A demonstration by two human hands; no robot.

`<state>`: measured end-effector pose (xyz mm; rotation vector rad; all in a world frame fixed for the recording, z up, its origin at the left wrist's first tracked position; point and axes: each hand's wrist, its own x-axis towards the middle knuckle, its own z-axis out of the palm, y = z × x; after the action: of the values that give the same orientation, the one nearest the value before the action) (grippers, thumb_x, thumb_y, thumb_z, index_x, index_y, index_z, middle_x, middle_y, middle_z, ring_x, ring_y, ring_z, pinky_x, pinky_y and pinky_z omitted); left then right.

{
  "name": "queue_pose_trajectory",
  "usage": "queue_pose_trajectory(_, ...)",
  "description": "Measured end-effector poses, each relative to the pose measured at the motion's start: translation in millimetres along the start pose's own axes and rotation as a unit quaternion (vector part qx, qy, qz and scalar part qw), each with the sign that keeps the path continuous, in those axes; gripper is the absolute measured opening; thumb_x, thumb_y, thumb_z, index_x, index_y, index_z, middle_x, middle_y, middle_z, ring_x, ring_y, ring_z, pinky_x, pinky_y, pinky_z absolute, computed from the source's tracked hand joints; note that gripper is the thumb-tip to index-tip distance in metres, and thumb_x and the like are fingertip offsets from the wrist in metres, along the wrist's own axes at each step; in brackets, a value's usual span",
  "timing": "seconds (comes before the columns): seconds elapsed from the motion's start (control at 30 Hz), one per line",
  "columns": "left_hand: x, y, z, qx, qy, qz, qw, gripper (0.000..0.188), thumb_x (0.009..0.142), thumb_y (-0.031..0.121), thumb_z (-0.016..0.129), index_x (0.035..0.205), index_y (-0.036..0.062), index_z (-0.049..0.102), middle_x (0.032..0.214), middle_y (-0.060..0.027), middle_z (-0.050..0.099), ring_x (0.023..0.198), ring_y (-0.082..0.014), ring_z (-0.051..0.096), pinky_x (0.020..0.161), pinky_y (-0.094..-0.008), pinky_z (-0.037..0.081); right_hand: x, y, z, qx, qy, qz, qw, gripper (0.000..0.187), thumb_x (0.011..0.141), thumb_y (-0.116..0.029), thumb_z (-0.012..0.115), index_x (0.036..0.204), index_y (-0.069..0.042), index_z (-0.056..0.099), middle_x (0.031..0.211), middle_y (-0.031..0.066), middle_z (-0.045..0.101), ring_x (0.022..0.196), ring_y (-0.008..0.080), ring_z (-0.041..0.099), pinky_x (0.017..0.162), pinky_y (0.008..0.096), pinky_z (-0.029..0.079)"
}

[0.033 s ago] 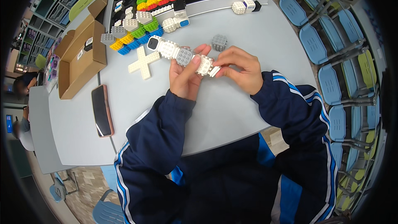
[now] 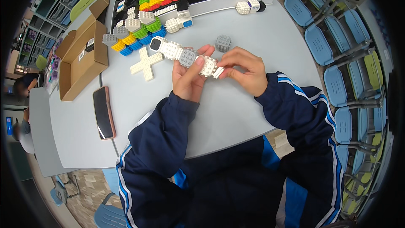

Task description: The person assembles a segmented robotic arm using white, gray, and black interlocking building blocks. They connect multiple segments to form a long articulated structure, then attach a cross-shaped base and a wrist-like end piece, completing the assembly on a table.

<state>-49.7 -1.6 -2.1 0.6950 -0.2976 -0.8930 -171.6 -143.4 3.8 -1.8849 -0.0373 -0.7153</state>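
Observation:
A chain of joined studded blocks point(image 2: 171, 51), white and grey with a black-faced end, is held above the table. My left hand point(image 2: 188, 78) wraps around its middle, thumb pressed on the block at the right. At the chain's right end, my right hand point(image 2: 244, 68) pinches a small white end piece point(image 2: 218, 72) between thumb and fingers. Just behind the hands sits a loose grey studded block point(image 2: 223, 43). A flat white cross-shaped piece point(image 2: 146, 63) lies left of my left hand, below the chain's far end.
Rows of coloured blocks point(image 2: 140, 38) stand in front of a black tray point(image 2: 202, 1) at the back. White block pieces point(image 2: 179, 23) lie beside them. An open cardboard box point(image 2: 80, 79) and a phone point(image 2: 103, 113) are on the left. Stacked blue chairs point(image 2: 319, 47) line the right.

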Motion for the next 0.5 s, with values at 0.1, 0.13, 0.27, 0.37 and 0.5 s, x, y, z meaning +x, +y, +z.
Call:
queue_pose_trajectory(0.1, 4.1, -0.9, -0.4, 0.001, -0.009, 0.008, 1.0, 0.045, 0.092, 0.002, 0.061, 0.127, 0.0096, 0.035, 0.134, -0.0215, 0.048, 0.132, -0.0324, 0.047, 0.098, -0.0478, 0.05, 2.7, 3.3, 1.9, 0.026, 0.01, 0.029, 0.999, 0.025, 0.076, 0.004, 0.073, 0.1, -0.001, 0.066, 0.095, 0.0077, 0.065, 0.078, 0.0149, 0.067, 0.074, 0.027, 0.051)
queue_pose_trajectory(0.13, 3.7, -1.0, -0.2, 0.003, -0.012, 0.009, 1.0, 0.046, 0.091, 0.002, 0.061, 0.127, 0.0098, 0.034, 0.134, -0.0217, 0.048, 0.132, -0.0324, 0.047, 0.098, -0.0479, 0.05, 2.7, 3.7, 3.3, 0.038, 0.015, 0.037, 0.998, 0.025, 0.077, 0.004, 0.073, 0.1, -0.001, 0.066, 0.095, 0.0074, 0.065, 0.077, 0.0146, 0.067, 0.074, 0.0269, 0.051)
queue_pose_trajectory(0.27, 4.0, -2.4, 0.3, 0.012, -0.02, 0.013, 1.0, 0.047, 0.091, 0.001, 0.061, 0.128, 0.0102, 0.034, 0.134, -0.0224, 0.048, 0.132, -0.0327, 0.047, 0.098, -0.0484, 0.05, 2.2, 8.3, 4.1, 0.007, 0.025, 0.019, 0.999, 0.03, 0.076, 0.003, 0.073, 0.104, -0.003, 0.064, 0.096, 0.007, 0.064, 0.08, 0.0162, 0.066, 0.076, 0.0284, 0.051)
queue_pose_trajectory(0.37, 3.9, -3.0, -1.0, 0.017, -0.027, 0.006, 0.999, 0.046, 0.091, 0.0, 0.06, 0.128, 0.0105, 0.034, 0.133, -0.0213, 0.049, 0.128, -0.0319, 0.05, 0.098, -0.0472, 0.051, 3.9, 6.0, 3.1, -0.02, 0.016, 0.003, 1.0, 0.04, 0.074, 0.008, 0.069, 0.112, -0.006, 0.063, 0.106, 0.0076, 0.061, 0.094, 0.0195, 0.062, 0.081, 0.0302, 0.051)
queue_pose_trajectory(0.5, 4.0, -5.4, -5.5, 0.056, -0.045, 0.0, 0.997, 0.041, 0.093, 0.011, 0.062, 0.129, 0.0124, 0.043, 0.133, -0.0147, 0.054, 0.119, -0.026, 0.057, 0.1, -0.0442, 0.048, 6.8, 8.0, 7.4, -0.095, -0.027, -0.054, 0.994, 0.05, 0.08, 0.004, 0.061, 0.128, -0.009, 0.057, 0.124, 0.0134, 0.05, 0.111, 0.0266, 0.054, 0.093, 0.0355, 0.047)
